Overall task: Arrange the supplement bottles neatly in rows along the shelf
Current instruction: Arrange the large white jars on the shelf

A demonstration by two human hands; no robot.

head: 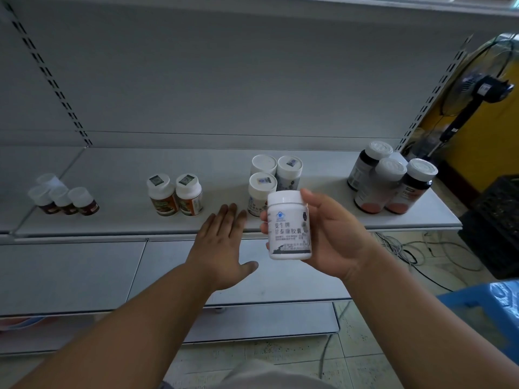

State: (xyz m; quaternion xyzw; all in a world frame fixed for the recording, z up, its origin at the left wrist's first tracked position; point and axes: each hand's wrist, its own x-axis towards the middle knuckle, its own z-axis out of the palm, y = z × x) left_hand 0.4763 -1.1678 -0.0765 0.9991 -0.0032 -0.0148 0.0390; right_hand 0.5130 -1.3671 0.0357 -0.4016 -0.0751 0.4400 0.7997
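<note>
Right hand holds white bottle labelled "甘泰康胶囊".

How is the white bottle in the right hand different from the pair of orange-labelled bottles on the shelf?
The held white bottle is off the shelf, gripped by the right hand; the orange-labelled bottles stand on the shelf. Its label is white with dark print; theirs are orange-brown. Its cap is plain; theirs carry stickers. All have white caps.
</note>
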